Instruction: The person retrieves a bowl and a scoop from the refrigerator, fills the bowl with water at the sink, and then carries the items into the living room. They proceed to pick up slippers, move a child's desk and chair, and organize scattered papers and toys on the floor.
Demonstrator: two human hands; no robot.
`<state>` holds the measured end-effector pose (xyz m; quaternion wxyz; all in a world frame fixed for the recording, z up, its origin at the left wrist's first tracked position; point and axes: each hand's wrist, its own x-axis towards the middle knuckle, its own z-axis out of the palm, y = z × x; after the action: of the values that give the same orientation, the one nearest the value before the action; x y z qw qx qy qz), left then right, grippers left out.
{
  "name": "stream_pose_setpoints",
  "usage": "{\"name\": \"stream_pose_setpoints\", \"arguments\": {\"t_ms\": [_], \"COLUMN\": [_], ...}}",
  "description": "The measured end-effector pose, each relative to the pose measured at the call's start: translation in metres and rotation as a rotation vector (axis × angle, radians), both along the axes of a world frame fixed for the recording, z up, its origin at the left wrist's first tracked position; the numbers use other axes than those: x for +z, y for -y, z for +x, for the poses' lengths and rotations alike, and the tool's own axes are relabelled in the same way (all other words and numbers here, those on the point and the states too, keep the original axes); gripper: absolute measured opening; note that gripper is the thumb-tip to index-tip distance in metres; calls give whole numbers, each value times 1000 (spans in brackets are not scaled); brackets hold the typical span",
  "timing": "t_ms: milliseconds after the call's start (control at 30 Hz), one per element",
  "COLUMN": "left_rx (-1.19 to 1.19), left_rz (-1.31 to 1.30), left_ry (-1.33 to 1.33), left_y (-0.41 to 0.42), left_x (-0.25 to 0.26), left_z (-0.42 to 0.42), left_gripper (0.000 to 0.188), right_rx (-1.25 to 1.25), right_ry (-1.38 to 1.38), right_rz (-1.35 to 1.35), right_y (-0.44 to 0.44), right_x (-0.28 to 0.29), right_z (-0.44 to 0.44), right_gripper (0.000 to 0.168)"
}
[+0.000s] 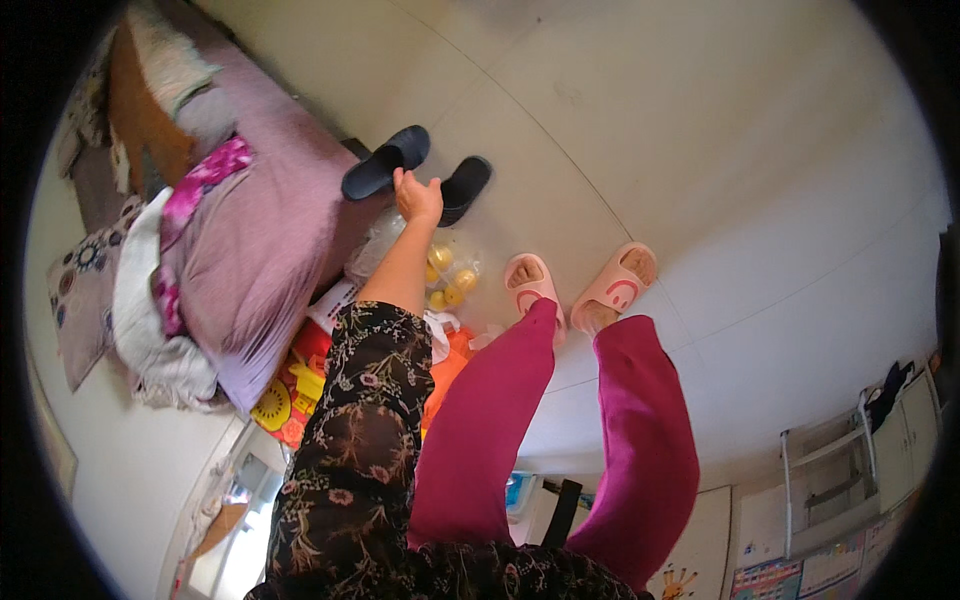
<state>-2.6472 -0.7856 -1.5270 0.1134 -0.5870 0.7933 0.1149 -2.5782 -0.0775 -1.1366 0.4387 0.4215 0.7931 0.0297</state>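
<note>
My left hand [418, 199] reaches forward, its fingertips at the side of a dark slide slipper [386, 161] by the bed corner. The thumb stands apart from the fingers. Whether the fingers grip the slipper or only overlap it, I cannot tell. A second dark slipper [466, 187] lies on the floor just right of the hand, its lower end partly behind it. My right hand is out of view. Below the left wrist, yellow round fruit [452, 281] shows through clear plastic bags [379, 244], partly covered by my forearm.
A bed with a pinkish-mauve cover [255, 225] stands at left, holding bedding and a patterned pillow [86, 274]. Red and orange bags [450, 371] sit beside my leg. My feet wear pink slippers [619, 285] on the tiled floor [712, 187]. A metal ladder [825, 457] is at lower right.
</note>
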Motion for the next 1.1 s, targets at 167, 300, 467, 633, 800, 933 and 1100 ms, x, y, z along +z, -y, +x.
{"name": "stream_pose_setpoints", "arguments": {"t_ms": [167,300,467,633,800,933,1100], "left_rx": [28,202,-27,-180,-178,-141,-239], "left_rz": [-34,126,60,20,2,-3,8], "left_ry": [219,195,11,-155,-264,-379,-425], "left_y": [-36,-49,-55,-92,-86,-84,-82], "left_x": [-37,-14,84,240,374,468,510], "left_z": [9,0,-18,-82,-121,-207,-270], "left_gripper": [31,20,21,5,7,9,15], "right_rx": [-49,-56,-116,51,-250,-222,-379], "right_ry": [-17,-109,-272,-586,-676,-604,-739], "right_rz": [-5,-54,-105,91,-34,-5,-261], "right_y": [24,34,49,18,48,47,57], "right_x": [-9,-8,3,41,112,119,183], "right_z": [4,0,-29,-25,-127,-169,-265], "right_gripper": [37,38,39,30,30,33,28]}}
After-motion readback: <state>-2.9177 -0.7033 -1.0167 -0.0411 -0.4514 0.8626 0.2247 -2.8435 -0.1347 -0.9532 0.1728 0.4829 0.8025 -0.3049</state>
